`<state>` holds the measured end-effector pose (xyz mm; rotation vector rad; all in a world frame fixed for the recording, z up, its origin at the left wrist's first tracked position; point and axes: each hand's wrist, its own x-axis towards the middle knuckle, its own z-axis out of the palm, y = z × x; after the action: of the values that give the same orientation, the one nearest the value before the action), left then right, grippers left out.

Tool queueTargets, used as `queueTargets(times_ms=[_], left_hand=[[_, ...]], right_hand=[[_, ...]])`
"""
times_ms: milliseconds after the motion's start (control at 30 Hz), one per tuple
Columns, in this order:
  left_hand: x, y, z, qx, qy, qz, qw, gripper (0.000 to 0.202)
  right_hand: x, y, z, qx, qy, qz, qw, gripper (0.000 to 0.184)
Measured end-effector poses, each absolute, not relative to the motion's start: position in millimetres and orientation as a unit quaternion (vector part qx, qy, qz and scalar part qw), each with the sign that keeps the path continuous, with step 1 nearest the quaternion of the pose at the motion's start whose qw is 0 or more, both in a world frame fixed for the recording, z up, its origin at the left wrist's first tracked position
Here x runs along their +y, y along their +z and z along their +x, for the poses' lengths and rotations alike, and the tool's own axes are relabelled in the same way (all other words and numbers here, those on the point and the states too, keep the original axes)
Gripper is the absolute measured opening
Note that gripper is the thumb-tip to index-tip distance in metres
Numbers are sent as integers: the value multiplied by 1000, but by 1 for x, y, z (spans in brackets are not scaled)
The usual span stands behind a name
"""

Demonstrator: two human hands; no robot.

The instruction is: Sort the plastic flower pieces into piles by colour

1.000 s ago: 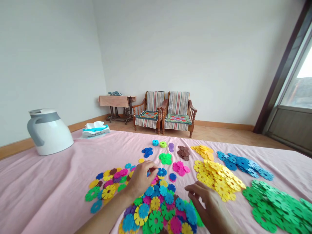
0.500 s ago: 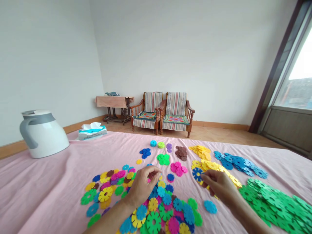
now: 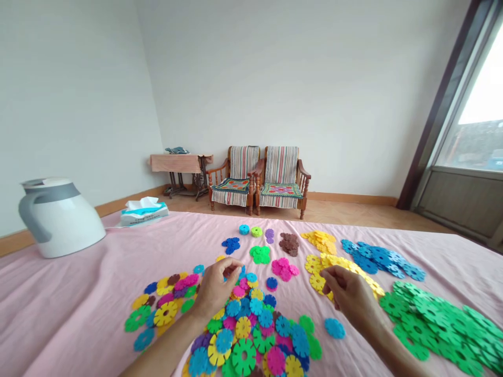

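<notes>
Flat plastic flower-shaped discs lie on a pink cloth [image 3: 98, 272]. My left hand [image 3: 215, 289] hovers over the far edge of a mixed-colour pile [image 3: 247, 335], thumb and fingers pinched together; what they pinch is hidden. My right hand [image 3: 349, 297] is curled above the near edge of the yellow pile [image 3: 319, 266], fingers closed. A lone light-blue disc [image 3: 335, 328] lies just in front of it. Sorted heaps sit beyond: blue [image 3: 377, 256], green [image 3: 440, 319], pink [image 3: 285, 268], bright green [image 3: 260, 254], brown [image 3: 288, 242], dark blue [image 3: 231, 244].
A second mixed spread of discs [image 3: 168, 298] lies left of my left hand. A white jug [image 3: 58, 217] and a tissue pack [image 3: 143, 211] stand at the far left of the cloth. Two striped wooden armchairs [image 3: 255, 180] and a small table [image 3: 181, 162] line the back wall.
My right hand rose from the mixed pile and swung right to the yellow pile; the dark blue disc it showed half a second ago is out of sight. The left hand stayed pinched, drifting slightly left.
</notes>
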<state>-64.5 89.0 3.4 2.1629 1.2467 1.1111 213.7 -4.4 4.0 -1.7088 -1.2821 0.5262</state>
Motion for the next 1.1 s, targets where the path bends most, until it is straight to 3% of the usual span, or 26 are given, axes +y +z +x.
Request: queueTargets(times_ms=[200, 533, 1100], left_hand=[[106, 2, -85, 481, 364, 784, 146, 18], [112, -11, -77, 433, 278, 850, 113, 38], [61, 16, -45, 360, 382, 816, 241, 25]], right_hand=[[-10, -8, 193, -593, 185, -675, 398, 33], [-10, -19, 188, -615, 183, -666, 380, 31], [-17, -25, 153, -601, 256, -626, 426, 31]])
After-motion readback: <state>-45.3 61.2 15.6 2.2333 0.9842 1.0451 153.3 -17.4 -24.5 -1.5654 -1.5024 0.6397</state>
